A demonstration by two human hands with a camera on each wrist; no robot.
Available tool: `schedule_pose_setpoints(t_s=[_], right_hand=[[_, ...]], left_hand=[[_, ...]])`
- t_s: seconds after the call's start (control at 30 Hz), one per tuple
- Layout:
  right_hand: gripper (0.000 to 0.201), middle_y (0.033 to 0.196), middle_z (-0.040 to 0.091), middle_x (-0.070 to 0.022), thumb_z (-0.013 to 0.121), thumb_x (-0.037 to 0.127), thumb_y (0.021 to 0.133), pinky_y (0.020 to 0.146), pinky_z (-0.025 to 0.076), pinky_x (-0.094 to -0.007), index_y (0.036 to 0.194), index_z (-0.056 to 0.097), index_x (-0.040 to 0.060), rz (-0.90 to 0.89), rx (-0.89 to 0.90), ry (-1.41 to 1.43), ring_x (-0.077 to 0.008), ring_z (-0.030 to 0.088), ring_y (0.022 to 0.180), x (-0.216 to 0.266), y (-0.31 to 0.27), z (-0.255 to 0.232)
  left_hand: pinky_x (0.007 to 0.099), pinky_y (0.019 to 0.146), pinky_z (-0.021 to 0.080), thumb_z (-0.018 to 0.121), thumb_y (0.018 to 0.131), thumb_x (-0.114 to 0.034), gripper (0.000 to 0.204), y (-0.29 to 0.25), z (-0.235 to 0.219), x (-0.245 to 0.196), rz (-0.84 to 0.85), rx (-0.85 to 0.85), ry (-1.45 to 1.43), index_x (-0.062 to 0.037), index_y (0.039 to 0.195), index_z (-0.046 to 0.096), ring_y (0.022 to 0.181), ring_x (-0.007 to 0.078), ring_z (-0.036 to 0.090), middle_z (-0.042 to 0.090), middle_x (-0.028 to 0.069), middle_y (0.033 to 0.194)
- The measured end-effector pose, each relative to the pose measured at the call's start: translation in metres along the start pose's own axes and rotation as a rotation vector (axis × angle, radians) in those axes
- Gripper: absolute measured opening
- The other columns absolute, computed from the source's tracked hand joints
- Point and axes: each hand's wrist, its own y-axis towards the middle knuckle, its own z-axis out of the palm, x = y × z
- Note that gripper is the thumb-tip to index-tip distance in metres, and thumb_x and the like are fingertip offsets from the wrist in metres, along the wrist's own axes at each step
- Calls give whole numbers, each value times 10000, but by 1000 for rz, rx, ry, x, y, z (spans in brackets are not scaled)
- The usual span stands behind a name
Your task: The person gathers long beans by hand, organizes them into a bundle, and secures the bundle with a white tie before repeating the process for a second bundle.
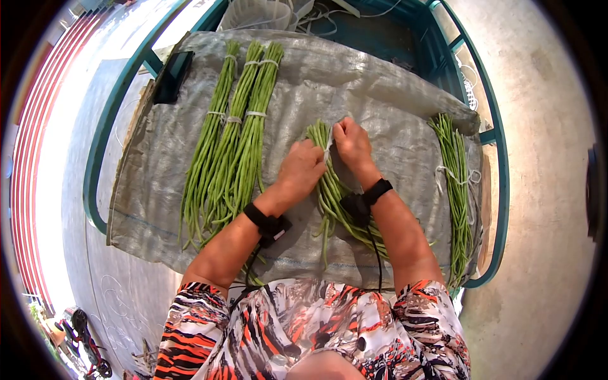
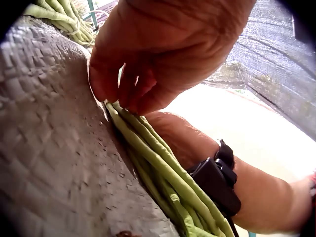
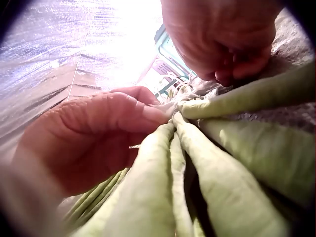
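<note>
A bundle of long green beans (image 1: 330,190) lies on the sheet in front of me. A white plastic tie (image 1: 328,147) runs round its upper part. My left hand (image 1: 302,166) is at the bundle's left side, and in the right wrist view its thumb and finger (image 3: 155,114) pinch the white tie against the beans. Just to the right, my right hand (image 1: 352,144) is curled at the tie's upper end, gripping the strip; its fingertips are mostly hidden. In the left wrist view, bean ends (image 2: 148,133) emerge below the left hand (image 2: 158,54).
Three tied bean bundles (image 1: 231,126) lie at the left, and another bundle (image 1: 455,190) with a loose white tie lies at the right. A grey woven sheet (image 1: 380,107) covers the cart with green rails (image 1: 500,202). A dark flat object (image 1: 174,77) sits upper left; a white basket (image 1: 253,14) stands behind.
</note>
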Motion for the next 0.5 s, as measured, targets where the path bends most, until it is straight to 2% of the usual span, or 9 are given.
schedule_pose_setpoints(t_s=[0.17, 0.27, 0.37, 0.5], right_hand=[[271, 769, 615, -201, 489, 309, 878, 675, 423, -532, 829, 552, 50, -72, -28, -81, -436, 575, 774, -4, 5, 6], [250, 768, 607, -197, 496, 292, 879, 678, 425, -531, 818, 533, 53, -86, -50, -122, -431, 574, 775, -5, 5, 9], [241, 779, 607, -194, 506, 284, 877, 682, 429, -527, 813, 528, 53, -93, -64, -137, -427, 575, 781, -4, 5, 10], [239, 805, 617, -190, 508, 278, 884, 691, 439, -519, 820, 531, 50, -76, -68, -202, -423, 581, 796, 0, 5, 13]], left_hand=[[425, 747, 392, 559, 781, -115, 97, 3, -1, 2, 53, 48, -8, -33, 737, 533, 825, 342, 471, 493, 127, 793], [432, 795, 421, 596, 771, -88, 76, 3, -5, -1, 24, 127, 17, -31, 770, 546, 886, 346, 492, 519, 129, 855], [424, 735, 390, 557, 774, -113, 100, 4, -2, 4, 102, 88, -48, -33, 727, 521, 802, 340, 470, 491, 125, 783], [429, 724, 393, 571, 761, -109, 106, 5, -2, 5, 84, 117, -64, -24, 727, 517, 807, 347, 472, 500, 130, 788]])
